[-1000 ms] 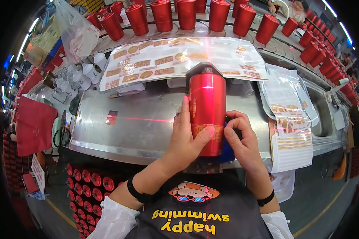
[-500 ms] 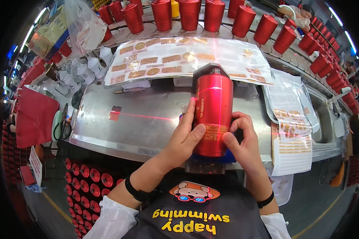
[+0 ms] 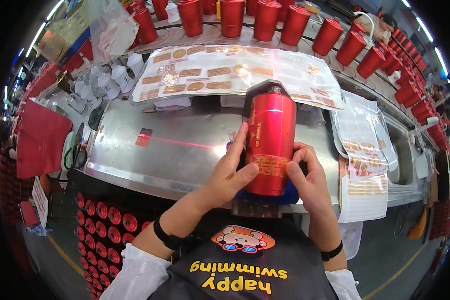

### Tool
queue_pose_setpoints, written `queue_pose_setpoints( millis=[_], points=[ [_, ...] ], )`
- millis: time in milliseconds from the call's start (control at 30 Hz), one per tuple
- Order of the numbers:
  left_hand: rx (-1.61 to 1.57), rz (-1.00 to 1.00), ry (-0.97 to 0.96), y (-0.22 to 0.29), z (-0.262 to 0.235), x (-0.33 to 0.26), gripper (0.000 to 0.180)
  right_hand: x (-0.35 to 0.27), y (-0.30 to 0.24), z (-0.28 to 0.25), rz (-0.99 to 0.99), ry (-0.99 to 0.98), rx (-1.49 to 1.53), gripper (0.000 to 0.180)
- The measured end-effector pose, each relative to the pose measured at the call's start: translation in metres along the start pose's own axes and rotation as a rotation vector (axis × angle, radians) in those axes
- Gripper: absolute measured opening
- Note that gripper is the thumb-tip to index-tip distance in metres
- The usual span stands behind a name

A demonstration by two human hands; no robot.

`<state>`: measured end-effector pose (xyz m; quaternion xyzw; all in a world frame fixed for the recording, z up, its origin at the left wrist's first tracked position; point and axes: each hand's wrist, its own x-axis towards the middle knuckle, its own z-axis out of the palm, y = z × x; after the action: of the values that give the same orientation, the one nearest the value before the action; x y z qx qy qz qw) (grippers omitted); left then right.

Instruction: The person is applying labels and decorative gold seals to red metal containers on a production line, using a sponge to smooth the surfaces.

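Quite glossy red bottle (image 3: 276, 131) — gold-patterned, round-sided

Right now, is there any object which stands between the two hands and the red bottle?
Nothing visible does: the left hand touches the red bottle on its left side, and the right hand is at its right edge.

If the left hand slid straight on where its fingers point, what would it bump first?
Probably the red bottle: the left hand seems to rest against its side. The dark angular piece behind the bottle's top may come next, but depth is unclear.
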<state>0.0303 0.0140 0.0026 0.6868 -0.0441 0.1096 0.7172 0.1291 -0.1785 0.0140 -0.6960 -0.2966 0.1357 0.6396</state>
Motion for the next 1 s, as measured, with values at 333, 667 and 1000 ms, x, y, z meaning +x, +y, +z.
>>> queue_pose_setpoints(
  millis=[333,667,1000],
  points=[
    [0.402,0.108,-0.069,0.011,-0.007,-0.008,0.105,0.001,-0.003,-0.003,0.194,-0.024,0.154,0.029],
    [-0.005,0.012,0.127,0.005,0.005,0.003,0.072,0.003,-0.007,0.001,0.089,-0.046,0.067,0.040],
    [-0.059,0.003,0.102,0.000,0.004,0.001,0.070,0.001,-0.002,-0.009,0.147,-0.094,0.193,0.020]
  ],
)
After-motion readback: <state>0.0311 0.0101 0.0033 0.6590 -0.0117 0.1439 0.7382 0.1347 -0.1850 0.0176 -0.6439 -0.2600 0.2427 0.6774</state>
